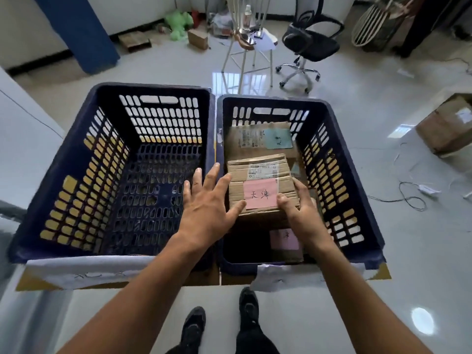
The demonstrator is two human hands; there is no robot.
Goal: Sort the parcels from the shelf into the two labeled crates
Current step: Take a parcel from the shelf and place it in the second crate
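Observation:
Two dark blue slotted crates stand side by side on the floor in front of me. The left crate (pixel 76 159) holds nothing. The right crate (pixel 337 164) holds several cardboard parcels. On top lies a parcel with a pink label (pixel 258 180). My left hand (pixel 207 203) is spread, its fingers and thumb touching that parcel's left side. My right hand (pixel 298 208) holds the parcel's right edge with curled fingers. Behind it lies a parcel with a teal label (pixel 255 141). Another parcel with a pink label (pixel 283 241) lies below, near the crate's front wall.
White paper labels (pixel 84 270) hang on the crates' front rims. An office chair (pixel 311 42) and a white stool (pixel 252 47) stand behind the crates. A cardboard box (pixel 447 123) and cables (pixel 408 198) lie on the floor to the right. My feet (pixel 219 325) are just before the crates.

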